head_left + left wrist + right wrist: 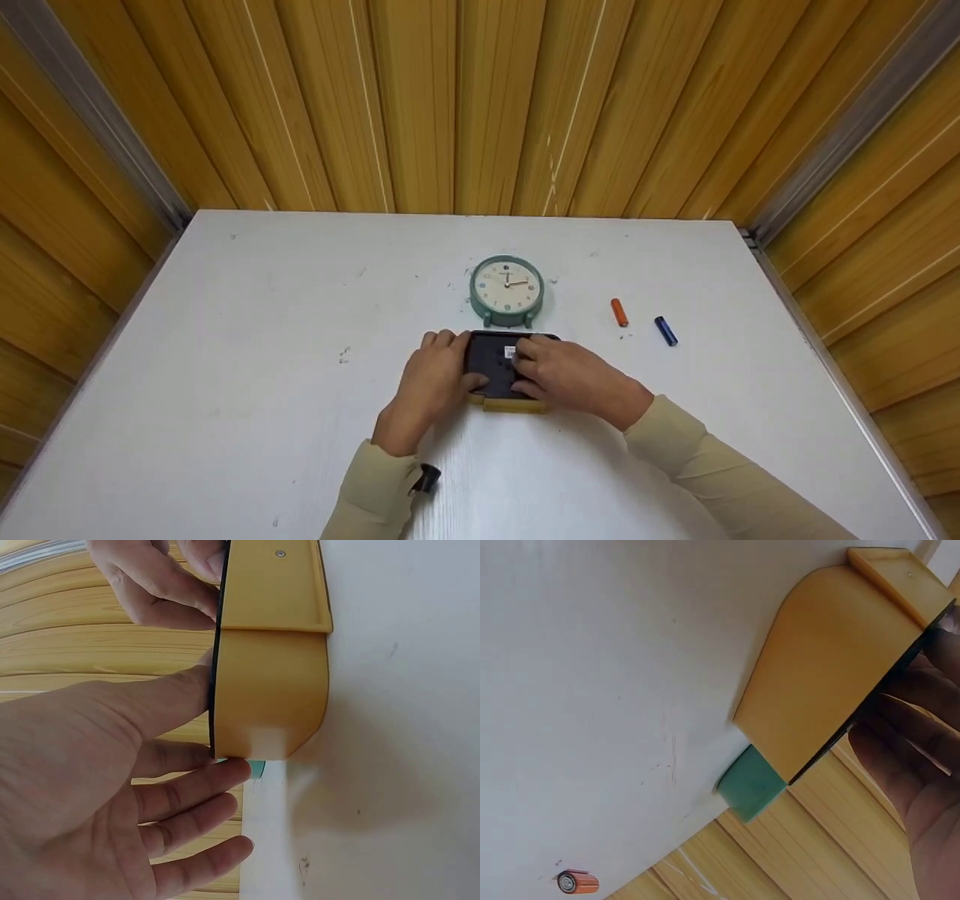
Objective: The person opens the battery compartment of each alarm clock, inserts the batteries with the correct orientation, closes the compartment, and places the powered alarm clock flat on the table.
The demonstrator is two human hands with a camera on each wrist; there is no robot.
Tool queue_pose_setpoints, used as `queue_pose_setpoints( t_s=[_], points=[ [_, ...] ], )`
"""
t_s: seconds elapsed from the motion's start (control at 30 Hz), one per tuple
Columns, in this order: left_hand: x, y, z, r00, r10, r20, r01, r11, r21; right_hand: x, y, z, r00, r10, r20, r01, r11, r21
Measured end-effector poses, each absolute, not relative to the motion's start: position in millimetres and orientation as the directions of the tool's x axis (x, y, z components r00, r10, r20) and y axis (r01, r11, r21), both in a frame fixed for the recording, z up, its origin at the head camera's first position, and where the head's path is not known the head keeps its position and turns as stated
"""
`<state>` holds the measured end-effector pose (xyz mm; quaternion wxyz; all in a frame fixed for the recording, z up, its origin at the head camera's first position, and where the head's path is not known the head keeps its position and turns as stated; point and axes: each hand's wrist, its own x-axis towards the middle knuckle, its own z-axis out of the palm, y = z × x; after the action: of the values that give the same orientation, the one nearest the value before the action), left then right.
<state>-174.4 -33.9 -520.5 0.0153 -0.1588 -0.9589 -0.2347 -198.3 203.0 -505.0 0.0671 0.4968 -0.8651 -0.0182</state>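
A yellow clock (514,406) lies on the table with its black back (489,366) facing up. On that back are a small white label (510,352) and small dark knobs. At the clock's left end, my left hand (436,371) holds it, thumb on the back and index finger against the edge; the other fingers reach past its far side. My right hand (564,373) is over the right part of the back, bent fingertips touching it. Whether they pinch anything there is hidden. Just beyond stands a round green clock (508,286) with a cream dial.
To the right on the white table (247,352) lie an orange battery (619,312) and a blue battery (666,331), apart from each other. Wood-patterned panels (450,105) rise behind the table and at both sides.
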Motion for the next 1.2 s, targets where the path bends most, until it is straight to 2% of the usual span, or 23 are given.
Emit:
queue_pose_setpoints(
  t_s=[0.43, 0.77, 1.1, 1.2],
  points=[
    [-175.7, -33.6, -518.6, -0.940, 0.319, 0.118, 0.338, 0.838, 0.429, -198.3, 201.9, -510.2, -0.429, -0.888, 0.168, -0.878, 0.453, 0.152],
    [-175.3, -33.8, -519.1, -0.941, 0.319, 0.114, 0.336, 0.840, 0.427, -199.1, 201.6, -509.5, -0.424, -0.893, 0.150, -0.887, 0.443, 0.133],
    [-174.2, -34.2, -520.0, -0.942, 0.322, 0.100, 0.332, 0.839, 0.431, -206.2, 200.8, -498.9, -0.483, -0.876, 0.004, -0.873, 0.481, 0.083],
    [-176.6, -33.9, -520.2, -0.939, 0.326, 0.111, 0.341, 0.835, 0.432, -210.5, 202.4, -498.7, -0.490, -0.872, -0.006, -0.870, 0.489, 0.066]
  ],
)
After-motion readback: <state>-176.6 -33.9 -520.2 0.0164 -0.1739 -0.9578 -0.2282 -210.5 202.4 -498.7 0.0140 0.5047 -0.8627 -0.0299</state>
